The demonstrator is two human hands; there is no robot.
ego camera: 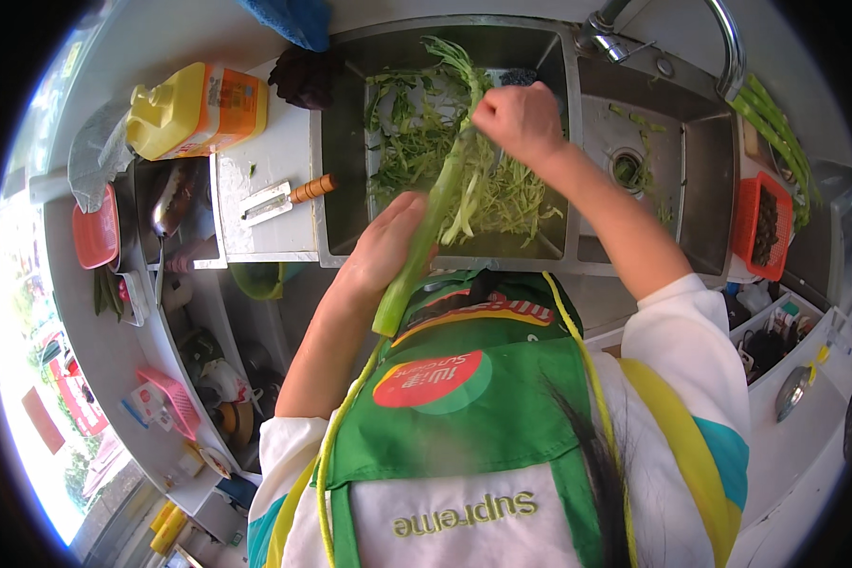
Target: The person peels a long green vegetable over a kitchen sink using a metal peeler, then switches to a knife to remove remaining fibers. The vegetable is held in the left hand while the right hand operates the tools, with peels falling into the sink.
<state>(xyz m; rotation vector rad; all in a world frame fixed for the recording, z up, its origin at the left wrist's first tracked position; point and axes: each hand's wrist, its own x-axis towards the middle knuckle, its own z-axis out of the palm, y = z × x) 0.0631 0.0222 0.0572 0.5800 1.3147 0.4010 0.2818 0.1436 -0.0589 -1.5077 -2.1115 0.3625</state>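
A long green vegetable stalk (444,186), probably celtuce, slants over the left sink basin with its leafy top away from me and its cut end near my apron. My left hand (396,238) grips its lower part from the left. Higher up, my right hand (518,121) is a closed fist at the stalk just below the leaves; strips of peel hang beside it. Below, leaves and peelings (412,153) lie strewn in the left basin (344,163). A peeler with a wooden handle (312,189) rests on the white counter left of the basin.
A yellow jug (177,110) lies on the left counter. The faucet (610,42) stands behind the right basin (703,163), whose drain (628,169) holds green scraps. More green stalks (770,135) and a red basket (760,227) are at the right. A dark scrubber (518,77) sits in the left basin.
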